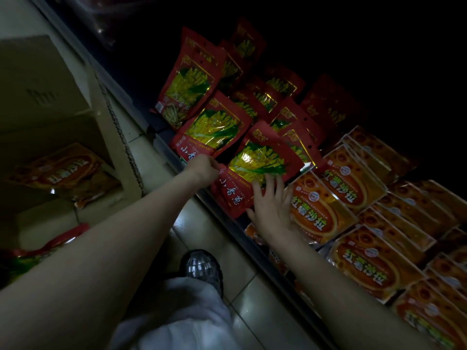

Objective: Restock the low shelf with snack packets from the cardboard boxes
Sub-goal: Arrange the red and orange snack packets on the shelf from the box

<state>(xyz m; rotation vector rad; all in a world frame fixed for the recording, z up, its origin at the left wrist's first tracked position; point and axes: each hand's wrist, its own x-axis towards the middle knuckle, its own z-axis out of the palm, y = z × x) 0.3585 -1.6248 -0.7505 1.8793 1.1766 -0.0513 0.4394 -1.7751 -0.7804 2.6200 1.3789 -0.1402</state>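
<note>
Red foil snack packets are seen leaning in overlapping rows on the low shelf, its front edge running diagonally just below both hands. The left hand is curled, and its fingertips are pinched on the left edge of the front red packet; another red packet lies just beyond these fingers. The right hand is laid against the same front packet with its fingers spread apart and straight, nothing being gripped. Immediately to the right of those spread fingers, orange packets are stacked in rows, the nearest one touched or nearly touched by the edge of the palm; which of the two cannot be told.

Well to the left of the left fingers, cardboard boxes are stood on the tiled floor, and an orange packet is seen inside the open one. Below the arms, a shoe and a pale trouser leg are visible.

The rear of the shelf is lost in darkness, and the packets farthest back are barely made out. A red and green shape at the lower left is partly covered by the left forearm and cannot be identified.
</note>
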